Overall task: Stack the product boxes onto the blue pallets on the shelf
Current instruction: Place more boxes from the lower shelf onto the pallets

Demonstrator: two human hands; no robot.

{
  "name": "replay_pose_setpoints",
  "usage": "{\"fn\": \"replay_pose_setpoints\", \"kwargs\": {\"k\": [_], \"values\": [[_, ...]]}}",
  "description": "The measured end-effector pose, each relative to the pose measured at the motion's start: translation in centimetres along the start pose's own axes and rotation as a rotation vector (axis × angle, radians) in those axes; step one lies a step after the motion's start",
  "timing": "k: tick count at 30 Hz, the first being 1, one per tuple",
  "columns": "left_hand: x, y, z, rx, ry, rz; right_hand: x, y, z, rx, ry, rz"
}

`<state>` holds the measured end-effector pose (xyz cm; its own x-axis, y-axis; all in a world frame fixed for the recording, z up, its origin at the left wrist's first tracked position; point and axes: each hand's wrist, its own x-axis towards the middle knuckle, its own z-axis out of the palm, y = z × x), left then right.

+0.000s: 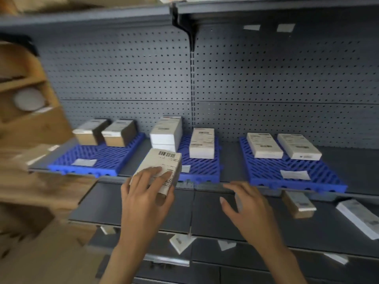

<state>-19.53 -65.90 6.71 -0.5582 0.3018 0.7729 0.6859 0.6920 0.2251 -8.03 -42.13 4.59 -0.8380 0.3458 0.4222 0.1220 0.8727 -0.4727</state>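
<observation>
My left hand (143,193) grips a white product box with a barcode label (164,162), held in front of the shelf edge just before the middle blue pallet (201,171). That pallet carries a stack of two white boxes (167,133) and a single white box (202,143). The left blue pallet (92,160) bears two brown-sided boxes (104,132) at its back. The right blue pallet (293,173) holds two flat white boxes (284,145). My right hand (246,203) hovers with spread fingers below the shelf edge, holding nothing.
On the lower shelf at the right lie a brown box (298,203) and a white box (361,217). Blurred cardboard cartons (30,124) crowd the left side. A grey pegboard (266,78) backs the shelf, with another shelf overhead. Price-tag holders (180,241) hang off lower shelf edges.
</observation>
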Motion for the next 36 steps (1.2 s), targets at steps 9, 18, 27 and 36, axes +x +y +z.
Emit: {"fn": "replay_pose_setpoints", "kwargs": {"k": [9, 18, 27, 36], "values": [[0.0, -10.5, -2.3, 0.020, 0.024, -0.120, 2.7, -9.1, 7.0, -0.049, -0.053, -0.039], [6.4, -24.5, 0.7, -0.102, 0.052, -0.107, 9.9, -16.7, 15.8, -0.133, -0.084, 0.040], [16.8, -33.7, 5.4, -0.126, 0.055, -0.071, 16.9, -22.1, 21.5, -0.135, -0.179, 0.046], [22.5, -34.8, 11.4, -0.091, -0.044, -0.152, 21.5, -22.1, 22.9, -0.126, -0.172, 0.013]]}}
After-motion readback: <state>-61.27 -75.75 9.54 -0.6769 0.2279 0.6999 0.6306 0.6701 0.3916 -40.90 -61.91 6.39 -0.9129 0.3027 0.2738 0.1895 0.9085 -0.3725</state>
